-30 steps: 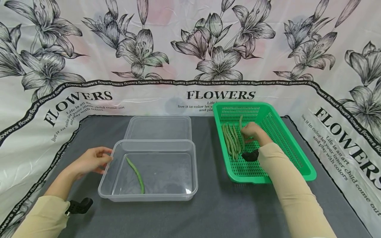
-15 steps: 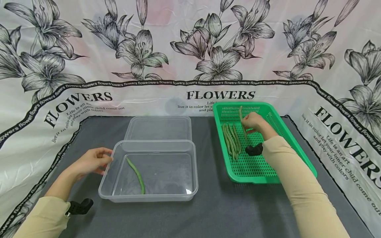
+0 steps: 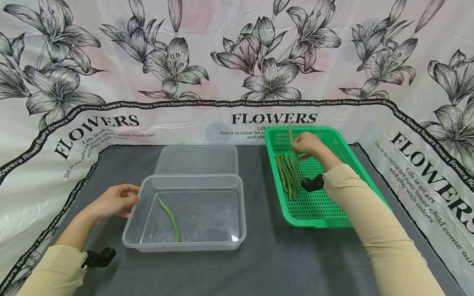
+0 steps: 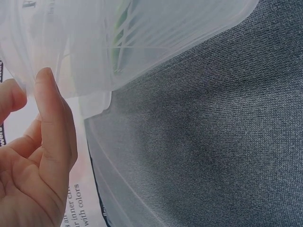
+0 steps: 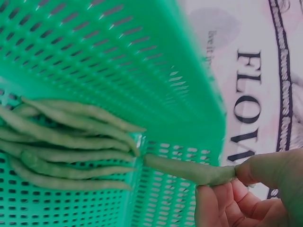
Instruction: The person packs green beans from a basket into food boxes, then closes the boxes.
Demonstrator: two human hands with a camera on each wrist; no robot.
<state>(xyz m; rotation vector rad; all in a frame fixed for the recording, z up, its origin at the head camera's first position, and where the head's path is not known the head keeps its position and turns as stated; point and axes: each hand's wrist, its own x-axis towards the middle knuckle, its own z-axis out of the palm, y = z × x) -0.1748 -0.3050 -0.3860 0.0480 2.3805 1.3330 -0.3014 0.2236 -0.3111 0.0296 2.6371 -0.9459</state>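
Observation:
My right hand (image 3: 309, 144) pinches one green bean (image 5: 191, 171) between thumb and fingers, above the back part of the green basket (image 3: 370, 193). Several more green beans (image 3: 286, 176) lie side by side along the basket's left side. At the left, my left hand (image 3: 112, 201) holds the left rim of a clear plastic container (image 3: 185, 246) between thumb and finger; in the left wrist view its thumb (image 4: 52, 123) is against the wall. A single green bean (image 3: 170, 218) lies slanted inside that container.
Behind the container lies a flat clear lid (image 3: 198, 158). Everything rests on a grey cloth (image 3: 255, 263). A white cloth with printed flowers (image 3: 272, 78) hangs behind and continues down both sides.
My right hand has lifted the pinched green bean up from the basket floor and moved back and slightly left. The left hand and the container have stayed put.

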